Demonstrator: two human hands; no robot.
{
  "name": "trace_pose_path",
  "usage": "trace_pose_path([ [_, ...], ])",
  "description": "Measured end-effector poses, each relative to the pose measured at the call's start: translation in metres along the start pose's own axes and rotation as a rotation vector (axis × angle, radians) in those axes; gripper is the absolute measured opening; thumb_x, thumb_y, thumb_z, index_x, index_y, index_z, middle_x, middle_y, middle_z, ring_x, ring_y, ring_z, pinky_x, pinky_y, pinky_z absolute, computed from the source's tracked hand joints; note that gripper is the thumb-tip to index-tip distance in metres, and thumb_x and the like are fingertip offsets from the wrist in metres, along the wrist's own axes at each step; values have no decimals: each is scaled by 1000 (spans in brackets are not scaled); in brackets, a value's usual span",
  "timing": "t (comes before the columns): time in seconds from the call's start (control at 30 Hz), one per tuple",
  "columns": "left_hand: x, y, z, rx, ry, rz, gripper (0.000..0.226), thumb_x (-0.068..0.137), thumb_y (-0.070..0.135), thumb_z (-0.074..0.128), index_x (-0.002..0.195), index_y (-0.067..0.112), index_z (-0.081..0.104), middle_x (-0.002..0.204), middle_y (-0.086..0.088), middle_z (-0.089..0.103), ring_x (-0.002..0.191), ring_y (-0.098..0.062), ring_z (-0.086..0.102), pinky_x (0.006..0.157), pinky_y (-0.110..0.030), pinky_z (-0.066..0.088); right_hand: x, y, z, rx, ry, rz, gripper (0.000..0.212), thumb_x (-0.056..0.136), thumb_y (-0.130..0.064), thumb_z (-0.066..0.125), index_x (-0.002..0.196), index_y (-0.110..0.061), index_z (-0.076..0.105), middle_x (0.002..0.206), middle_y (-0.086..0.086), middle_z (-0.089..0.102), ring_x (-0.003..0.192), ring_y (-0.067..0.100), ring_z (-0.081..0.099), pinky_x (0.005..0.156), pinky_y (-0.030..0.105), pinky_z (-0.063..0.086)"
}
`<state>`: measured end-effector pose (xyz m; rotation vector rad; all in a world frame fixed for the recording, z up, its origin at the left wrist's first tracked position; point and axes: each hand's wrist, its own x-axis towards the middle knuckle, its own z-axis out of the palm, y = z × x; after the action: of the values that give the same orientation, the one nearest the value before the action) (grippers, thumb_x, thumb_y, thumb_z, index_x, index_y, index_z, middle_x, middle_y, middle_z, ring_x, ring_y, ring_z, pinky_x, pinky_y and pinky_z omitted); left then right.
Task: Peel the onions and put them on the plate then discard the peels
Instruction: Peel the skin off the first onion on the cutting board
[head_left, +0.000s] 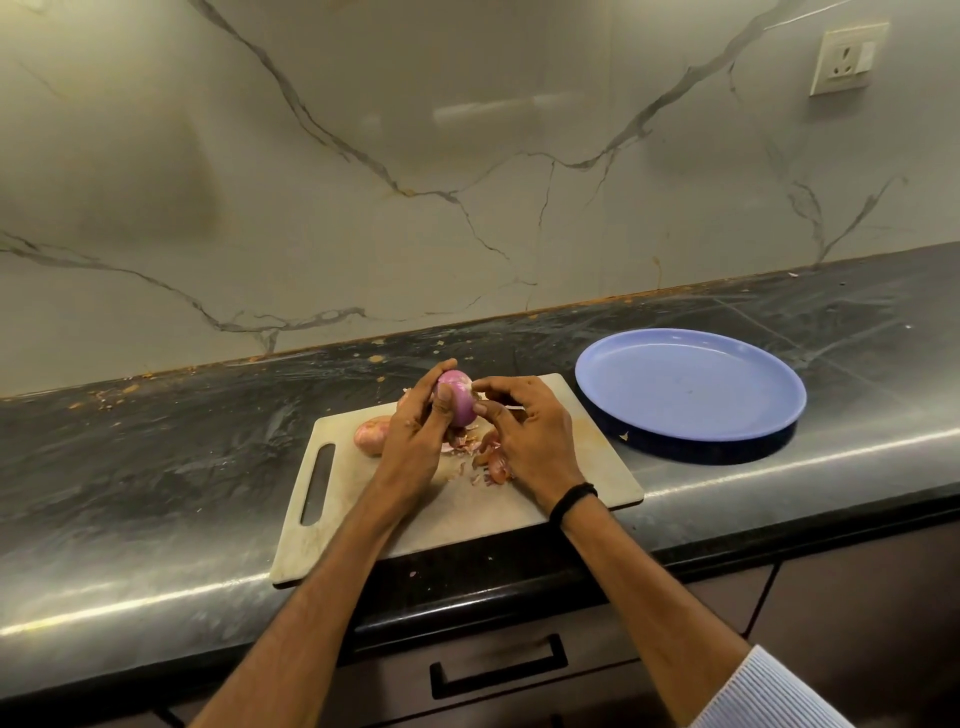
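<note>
One onion (457, 401) between left grip (415, 441), right grip (524, 431).

Dark, speckled worktop (156, 457) with a pale cutting board (467, 514) at its front edge, handle slot (317, 483) toward the left. Behind it veined marble backsplash (467, 156), wall socket (847, 60) at upper right. Below, dark drawer handle (498, 670).

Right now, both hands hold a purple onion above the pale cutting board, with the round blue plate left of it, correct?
No: the head view shows the round blue plate right of the pale cutting board. The left hand and right hand do hold the purple onion above it.
</note>
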<state>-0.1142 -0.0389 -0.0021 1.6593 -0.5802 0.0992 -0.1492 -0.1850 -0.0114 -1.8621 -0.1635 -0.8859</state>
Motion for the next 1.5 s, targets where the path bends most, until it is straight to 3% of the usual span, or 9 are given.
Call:
trace_pose_path([
  [0.13, 0, 3, 1, -44, -27, -12, 31, 98, 49, 42, 124, 46, 57, 129, -8, 59, 114, -22, 66, 89, -32, 58, 0, 2, 0, -40, 4, -33, 20, 87, -11, 70, 106, -16, 71, 107, 3, 61, 96, 10, 61, 83, 20, 53],
  [0.3, -4, 8, 2, -38, -54, -35, 33, 96, 48, 43, 124, 40, 57, 125, 0, 63, 114, -15, 65, 95, -30, 55, 0, 3, 0, -112, 37, -81, 11, 86, -9, 71, 96, -11, 73, 98, 5, 64, 88, 9, 58, 80, 7, 46],
  [0.4, -7, 12, 2, -49, -65, -67, 33, 97, 45, 40, 123, 34, 58, 120, -1, 66, 107, -8, 68, 85, -21, 55, 0, 4, 2, -140, 29, -125, 10, 87, -7, 69, 96, -9, 72, 96, 7, 63, 85, 8, 56, 78, 6, 44],
  [0.57, -5, 11, 0, -104, -68, -117, 41, 100, 40, 42, 126, 15, 62, 119, -9, 69, 109, -21, 68, 87, -26, 57, -1, 6, 6, -226, -36, -157, 20, 89, -4, 64, 107, -9, 68, 100, 8, 53, 87, 13, 51, 77, 12, 45],
  [0.8, -1, 4, -2, -284, 22, -208, 39, 103, 40, 41, 124, 15, 62, 120, -14, 68, 110, -25, 69, 89, -34, 57, -5, -4, 11, -386, -184, -131, 23, 88, -22, 40, 100, -13, 57, 107, 8, 45, 92, 17, 41, 74, 26, 40],
  [0.9, 2, 4, -1, -461, 105, -278, 36, 106, 32, 39, 122, 8, 60, 120, -23, 66, 104, -29, 70, 83, -35, 61, -4, -4, 11, -306, -144, -103, 9, 85, -12, 41, 90, -17, 47, 99, 5, 45, 86, 15, 42, 71, 24, 38],
  [1.03, 1, 6, 0, -473, 116, -256, 31, 107, 24, 37, 118, 11, 63, 121, -24, 63, 101, -32, 68, 74, -32, 62, -1, -3, 5, -203, -20, 9, 18, 91, 3, 47, 96, -12, 54, 93, 4, 57, 83, 15, 52, 70, 27, 47],
  [1.17, 1, 6, -1, -483, 128, -253, 33, 107, 22, 35, 117, 11, 65, 122, -20, 64, 103, -29, 69, 83, -38, 60, -2, -2, 3, -172, 19, -33, 18, 95, -7, 55, 111, -11, 63, 107, 5, 63, 97, 11, 56, 85, 17, 47],
  [1.5, 3, 2, 0, -461, 83, -245, 45, 107, 30, 33, 131, 0, 57, 126, -25, 63, 110, -33, 67, 90, -40, 59, -2, -1, 4, -120, -34, -101, 19, 90, -8, 66, 106, -16, 70, 114, 9, 50, 103, 13, 49, 84, 0, 38],
])
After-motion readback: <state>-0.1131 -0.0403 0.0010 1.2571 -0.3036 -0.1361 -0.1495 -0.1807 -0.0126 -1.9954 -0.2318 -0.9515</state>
